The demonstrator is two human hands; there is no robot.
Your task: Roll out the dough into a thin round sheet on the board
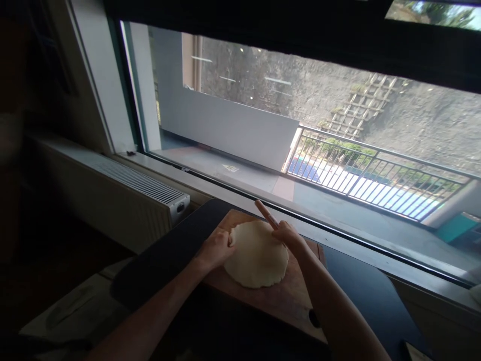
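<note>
A flat, roughly round sheet of dough with an uneven rim lies on a wooden cutting board. At its left edge is my left hand, fingers curled closed around the dough's rim. My right hand is closed around a thin wooden rolling pin at the upper right of the dough. The pin's far end points up and left past the board's back edge; the rest of it is hidden behind my hand and forearm.
The board rests on a dark table against a window sill. A white radiator stands to the left. At the table's lower right lies a dark flat object, perhaps a phone. A railing shows outside the window.
</note>
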